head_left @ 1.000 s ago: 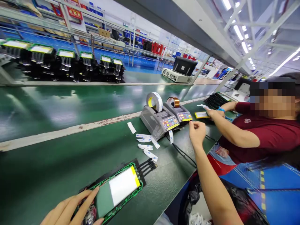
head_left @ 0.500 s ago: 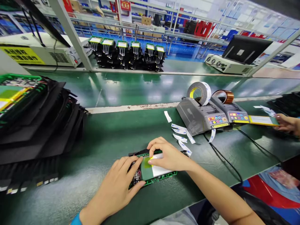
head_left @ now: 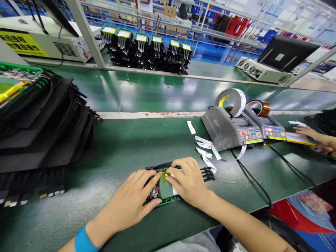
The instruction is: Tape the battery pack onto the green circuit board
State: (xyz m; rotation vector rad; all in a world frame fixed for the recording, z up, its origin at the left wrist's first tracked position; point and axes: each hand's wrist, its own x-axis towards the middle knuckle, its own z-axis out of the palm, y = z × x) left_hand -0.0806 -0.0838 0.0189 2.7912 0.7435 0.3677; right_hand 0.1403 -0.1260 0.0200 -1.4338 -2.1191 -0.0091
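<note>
On the green bench lies a green circuit board (head_left: pixel 166 201) carrying a flat grey-green battery pack (head_left: pixel 166 190), with black cable leads (head_left: pixel 207 174) at its right end. My left hand (head_left: pixel 132 197) spans the board's left end, fingers on the far edge and thumb on the near edge. My right hand (head_left: pixel 190 182) bends over the pack, its thumb and fingertips closed on a piece of yellow tape (head_left: pixel 165 176) on its surface. The right hand covers most of the white label (head_left: pixel 175 190).
Loose white tape strips (head_left: pixel 206 144) lie beyond my right hand. Two tape dispensers (head_left: pixel 233 127) with rolls stand to the right, cords trailing. A tall stack of black sheets and boards (head_left: pixel 39 122) stands left. A co-worker's hands (head_left: pixel 315 136) handle a yellow-edged piece at far right.
My right hand has lowered and spread further over the pack, covering more of the white label. My left hand keeps its hold. The co-worker's second hand has come into view.
</note>
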